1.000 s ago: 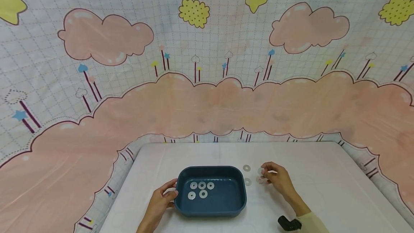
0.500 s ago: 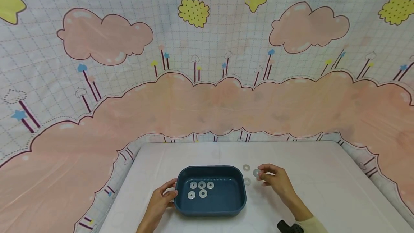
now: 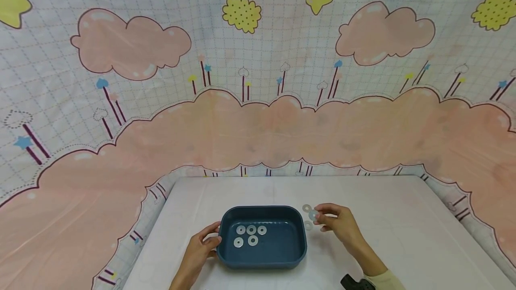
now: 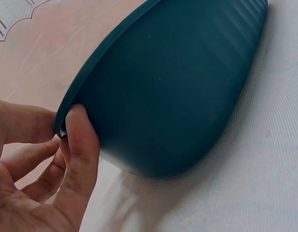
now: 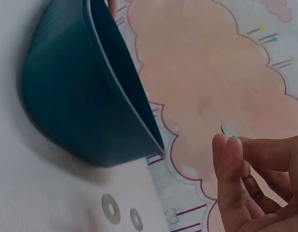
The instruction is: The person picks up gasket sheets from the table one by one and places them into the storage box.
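A dark blue rectangular tray (image 3: 278, 254) stands on the white table, with several flat metal washers (image 3: 238, 242) lying in its left half. My left hand (image 3: 197, 249) pinches the tray's left rim; the left wrist view shows thumb and fingers (image 4: 81, 145) on either side of that rim. Beyond the tray's right wall, my right hand (image 3: 340, 225) holds one washer (image 3: 312, 215) between thumb and fingertips. In the right wrist view this washer (image 5: 228, 130) appears edge-on, raised off the table, partly hidden by the fingertips.
Two more washers, a far one (image 3: 307, 208) and a nearer one (image 3: 308, 225), lie on the table (image 3: 403, 218) just right of the tray. A printed cloth (image 3: 258, 138) with clouds and stars hangs behind the table. A black device (image 3: 356, 282) sits at the right wrist.
My right hand has picked a washer up from the table and carried it left toward the tray. My left hand and the tray have stayed in place.
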Demonstrator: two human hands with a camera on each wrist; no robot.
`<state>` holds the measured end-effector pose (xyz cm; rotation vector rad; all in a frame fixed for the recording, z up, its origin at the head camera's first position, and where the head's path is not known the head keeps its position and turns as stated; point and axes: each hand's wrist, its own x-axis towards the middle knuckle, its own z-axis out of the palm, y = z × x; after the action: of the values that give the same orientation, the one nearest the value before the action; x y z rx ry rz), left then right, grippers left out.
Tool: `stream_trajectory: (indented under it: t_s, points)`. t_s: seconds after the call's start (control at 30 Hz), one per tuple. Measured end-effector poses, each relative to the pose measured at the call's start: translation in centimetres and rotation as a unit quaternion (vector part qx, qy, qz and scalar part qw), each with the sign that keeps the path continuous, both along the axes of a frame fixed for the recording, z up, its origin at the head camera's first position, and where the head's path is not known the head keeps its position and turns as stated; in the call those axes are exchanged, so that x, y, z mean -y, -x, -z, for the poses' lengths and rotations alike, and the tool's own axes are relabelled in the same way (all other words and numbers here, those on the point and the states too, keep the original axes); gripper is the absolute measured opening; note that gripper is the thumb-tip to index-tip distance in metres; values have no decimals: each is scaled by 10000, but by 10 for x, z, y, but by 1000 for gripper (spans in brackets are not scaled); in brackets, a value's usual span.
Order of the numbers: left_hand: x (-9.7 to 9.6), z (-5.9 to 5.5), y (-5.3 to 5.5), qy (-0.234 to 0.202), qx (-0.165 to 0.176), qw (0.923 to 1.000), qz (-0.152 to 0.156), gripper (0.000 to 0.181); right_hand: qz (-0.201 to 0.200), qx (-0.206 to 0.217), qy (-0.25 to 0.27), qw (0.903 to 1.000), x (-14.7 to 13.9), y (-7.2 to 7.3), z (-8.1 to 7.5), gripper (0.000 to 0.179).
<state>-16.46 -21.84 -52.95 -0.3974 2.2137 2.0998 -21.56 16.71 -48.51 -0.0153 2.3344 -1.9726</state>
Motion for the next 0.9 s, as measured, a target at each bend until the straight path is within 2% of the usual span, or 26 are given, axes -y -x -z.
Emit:
stream_trajectory:
  t_s: [0.37, 0.63, 0.9]
  points:
    - [-1, -2, -2, -66, -2, 10000, 10, 49, -491, -89, 232, 9985, 20, -1, -6, 35]
    - [-2, -5, -2, -104, -55, 9999, 10, 49, -669, -107, 284, 9973, 36, -2, -9, 26]
    - [-2, -5, -2, -69, -40, 10000, -5, 49, -945, -117, 270, 9951, 52, -1, -7, 25]
